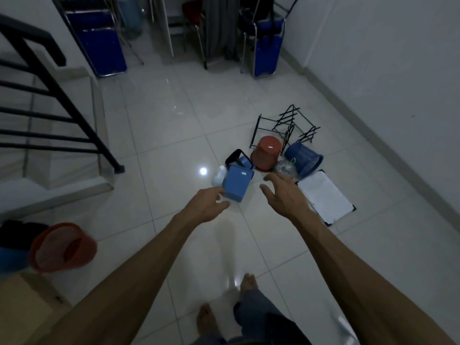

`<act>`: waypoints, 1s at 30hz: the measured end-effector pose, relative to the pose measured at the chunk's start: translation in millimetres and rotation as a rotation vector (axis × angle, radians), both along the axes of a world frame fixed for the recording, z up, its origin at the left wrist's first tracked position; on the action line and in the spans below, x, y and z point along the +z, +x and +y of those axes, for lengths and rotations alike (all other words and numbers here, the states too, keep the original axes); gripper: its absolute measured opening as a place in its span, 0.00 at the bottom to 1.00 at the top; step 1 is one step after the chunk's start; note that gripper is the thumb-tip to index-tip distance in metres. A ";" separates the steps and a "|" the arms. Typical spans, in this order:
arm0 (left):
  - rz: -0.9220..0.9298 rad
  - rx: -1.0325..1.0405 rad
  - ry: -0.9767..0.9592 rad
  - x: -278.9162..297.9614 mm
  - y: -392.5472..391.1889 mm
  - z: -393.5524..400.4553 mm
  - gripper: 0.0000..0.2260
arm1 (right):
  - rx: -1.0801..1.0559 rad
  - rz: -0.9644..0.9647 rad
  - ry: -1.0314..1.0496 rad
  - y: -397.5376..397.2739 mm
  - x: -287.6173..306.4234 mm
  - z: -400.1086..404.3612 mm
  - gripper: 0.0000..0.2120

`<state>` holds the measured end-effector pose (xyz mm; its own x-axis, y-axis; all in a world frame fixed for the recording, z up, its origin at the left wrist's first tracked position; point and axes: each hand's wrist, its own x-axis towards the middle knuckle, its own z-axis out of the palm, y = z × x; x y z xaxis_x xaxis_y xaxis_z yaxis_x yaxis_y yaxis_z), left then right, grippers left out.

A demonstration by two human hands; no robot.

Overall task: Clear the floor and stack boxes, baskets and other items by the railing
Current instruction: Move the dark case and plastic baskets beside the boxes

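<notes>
A heap of items lies on the white tiled floor at mid-frame: a blue square bin (237, 184) with a black handle, a white plastic bottle (219, 176), an upturned red bucket (265, 153), a blue basket (303, 158) on its side, a clear plastic bag (286, 168), a black wire rack (283, 128) and a white board (324, 195). My left hand (209, 204) reaches out just in front of the blue bin, fingers curled, holding nothing. My right hand (286, 192) hovers open to the right of the bin, fingers spread.
The black stair railing (49, 78) runs down the left side. Beside it at lower left stand a red basket (63, 246) on a cardboard box (27, 302). Folded blue chairs (104, 46) lean at the far wall. My bare feet (246, 282) show below.
</notes>
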<state>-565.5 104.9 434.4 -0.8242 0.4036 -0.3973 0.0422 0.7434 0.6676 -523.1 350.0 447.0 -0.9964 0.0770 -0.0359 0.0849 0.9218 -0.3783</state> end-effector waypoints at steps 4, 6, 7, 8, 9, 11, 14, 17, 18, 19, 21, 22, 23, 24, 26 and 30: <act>-0.030 -0.010 -0.029 2.5 -7.5 27.4 0.22 | -0.090 -0.034 -0.055 11.1 3.6 34.0 0.17; -0.049 -0.004 -0.035 3.8 -15.7 47.0 0.23 | -0.121 -0.044 -0.079 11.0 1.6 55.7 0.18; -0.069 0.001 -0.034 4.1 -21.3 58.3 0.23 | -0.134 -0.048 -0.091 9.3 0.7 67.7 0.17; -0.099 0.015 -0.027 3.5 -27.9 71.1 0.25 | -0.146 -0.054 -0.104 6.9 0.2 80.1 0.17; -0.133 0.043 -0.012 2.2 -35.2 84.7 0.27 | -0.159 -0.057 -0.115 3.6 0.4 92.9 0.17; -0.201 0.133 0.032 -1.0 -52.5 112.7 0.26 | -0.170 -0.062 -0.140 -6.7 -0.1 120.2 0.17; -0.290 0.301 0.144 -2.7 -77.7 154.4 0.17 | -0.172 -0.078 -0.176 -27.7 -1.1 162.8 0.16; -0.339 0.383 0.181 3.2 -97.9 192.0 0.14 | -0.164 -0.076 -0.212 -52.3 -0.1 200.3 0.13; -0.352 0.411 0.194 3.9 -104.9 203.7 0.14 | -0.150 -0.084 -0.217 -61.8 -0.4 210.9 0.12; -0.366 0.443 0.217 4.2 -112.3 214.9 0.14 | -0.138 -0.094 -0.226 -72.5 -0.3 220.9 0.11; -0.386 0.489 0.249 1.6 -127.0 233.0 0.14 | -0.132 -0.109 -0.260 -96.2 -3.7 239.5 0.11; -0.395 0.499 0.251 -1.7 -133.9 239.9 0.14 | -0.133 -0.120 -0.272 -107.9 -7.4 246.4 0.11; -0.404 0.511 0.248 -5.0 -140.4 245.2 0.14 | -0.135 -0.135 -0.285 -119.6 -11.2 251.1 0.11; -0.408 0.522 0.241 -8.6 -148.3 249.4 0.14 | -0.125 -0.145 -0.289 -132.1 -15.5 254.9 0.11; -0.416 0.547 0.225 -16.4 -168.7 255.5 0.14 | -0.094 -0.167 -0.282 -161.6 -27.3 260.3 0.11; -0.398 0.466 0.106 -48.7 -216.0 257.0 0.18 | -0.026 -0.204 -0.298 -222.4 -62.3 264.6 0.12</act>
